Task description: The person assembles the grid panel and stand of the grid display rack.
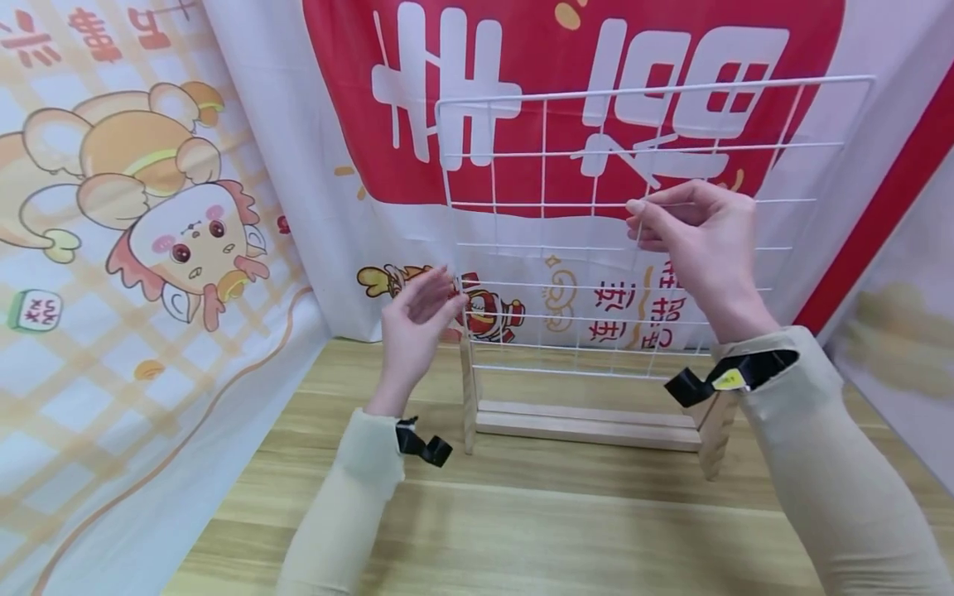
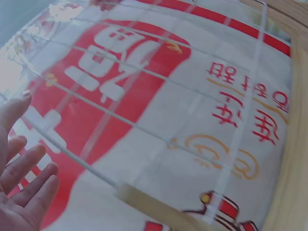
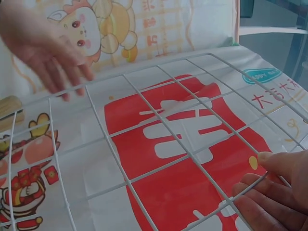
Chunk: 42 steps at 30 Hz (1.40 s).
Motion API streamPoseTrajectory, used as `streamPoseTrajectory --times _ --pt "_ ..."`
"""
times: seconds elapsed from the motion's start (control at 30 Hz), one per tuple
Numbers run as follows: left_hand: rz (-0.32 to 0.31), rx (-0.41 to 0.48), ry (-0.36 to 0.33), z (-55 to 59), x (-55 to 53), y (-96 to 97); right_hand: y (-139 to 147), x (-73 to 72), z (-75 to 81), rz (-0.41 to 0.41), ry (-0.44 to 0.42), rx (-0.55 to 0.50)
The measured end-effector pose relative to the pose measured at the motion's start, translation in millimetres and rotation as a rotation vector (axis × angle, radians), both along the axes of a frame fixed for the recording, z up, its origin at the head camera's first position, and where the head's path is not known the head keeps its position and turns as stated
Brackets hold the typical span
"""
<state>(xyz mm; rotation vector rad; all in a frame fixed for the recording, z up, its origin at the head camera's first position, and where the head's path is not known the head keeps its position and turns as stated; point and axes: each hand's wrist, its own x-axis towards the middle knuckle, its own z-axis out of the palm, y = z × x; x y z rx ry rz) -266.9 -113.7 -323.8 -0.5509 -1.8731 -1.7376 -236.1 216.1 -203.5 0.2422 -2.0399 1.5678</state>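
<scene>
A white wire grid panel [image 1: 545,154] stands upright in a pale wooden stand [image 1: 589,430] on the table. My right hand [image 1: 711,240] pinches one of the grid's wires between thumb and fingers, right of the middle; the right wrist view shows this hand [image 3: 276,192] at the wires too. Beside the grid's left edge is my left hand [image 1: 413,323], fingers spread and relaxed. In the left wrist view that hand [image 2: 29,187] holds nothing; whether it touches the edge wire cannot be told.
The wood-grain table [image 1: 522,530] extends in front of the stand. Behind the grid hangs a white cloth with a red printed patch [image 1: 343,99]. A cartoon-printed cloth [image 1: 171,248] covers the left side, and a red strip [image 1: 879,199] runs down at right.
</scene>
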Motion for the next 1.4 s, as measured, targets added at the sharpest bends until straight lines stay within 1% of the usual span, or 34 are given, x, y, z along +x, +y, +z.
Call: streamPoseTrajectory --times 0.1,0.17,0.23,0.33,0.5,0.67,0.87,1.07,1.23,1.4 --pt "0.030 0.016 0.010 19.4 -0.9 5.0 -1 0.3 -2.6 0.004 -0.005 0.007" --pt "0.058 0.029 -0.010 28.8 -1.5 8.1 -1 0.7 -5.0 0.007 -0.009 0.011" --pt "0.083 0.042 -0.039 34.8 -2.5 10.4 -1 1.3 -7.6 0.006 -0.011 0.015" --pt "0.108 0.056 -0.068 38.6 -3.6 12.0 -1 2.0 -11.7 0.005 -0.008 0.018" --pt "0.121 0.034 -0.063 39.2 -5.2 12.8 1 0.4 -18.3 0.007 -0.002 0.013" --pt "0.123 0.014 -0.031 38.9 -5.2 14.7 4 -1.3 -22.9 0.008 -0.005 0.010" --pt "0.163 -0.013 0.014 36.9 -5.0 17.3 4 0.5 -27.4 -0.005 -0.002 0.006" --pt "0.200 -0.026 0.028 34.9 -5.6 20.4 9 9.0 -31.9 -0.056 0.009 0.027" --pt "0.214 -0.025 0.019 32.2 -6.0 21.5 26 17.6 -34.2 -0.103 -0.011 0.033" --pt "0.229 -0.026 0.025 32.4 -4.9 22.7 45 28.0 -36.2 -0.134 -0.025 0.036"
